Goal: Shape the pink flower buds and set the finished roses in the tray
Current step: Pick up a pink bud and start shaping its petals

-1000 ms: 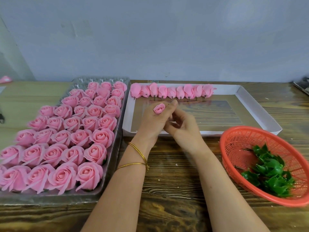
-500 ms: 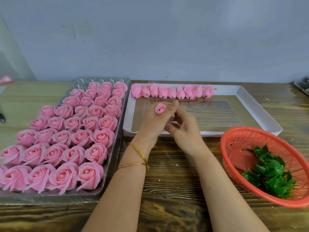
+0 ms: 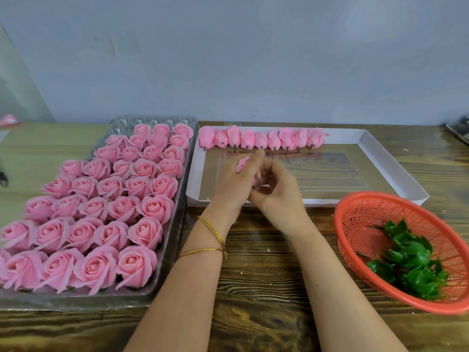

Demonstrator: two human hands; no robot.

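Soft, even, fairly bright light leaves only faint shadows. Glare streaks the film floor of the shallow white cardboard box point(image 3: 390, 168) at 1 o'clock. At centre, the left hand point(image 3: 233, 184) and its small pink flower bud point(image 3: 242, 164) smear slightly. The red plastic mesh basket point(image 3: 360, 212) at 4 o'clock blurs, and the frame edges bow.

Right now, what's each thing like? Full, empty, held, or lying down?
pink bud, closed, held in the left hand.
left hand, gripping that bud.
right hand, fingers curled beside the left; grip unclear.
clear tray, nearly full of open roses; farthest cups empty.
white tray, one row of closed buds lying along its far edge.
red basket, partly filled with green leaf pieces.
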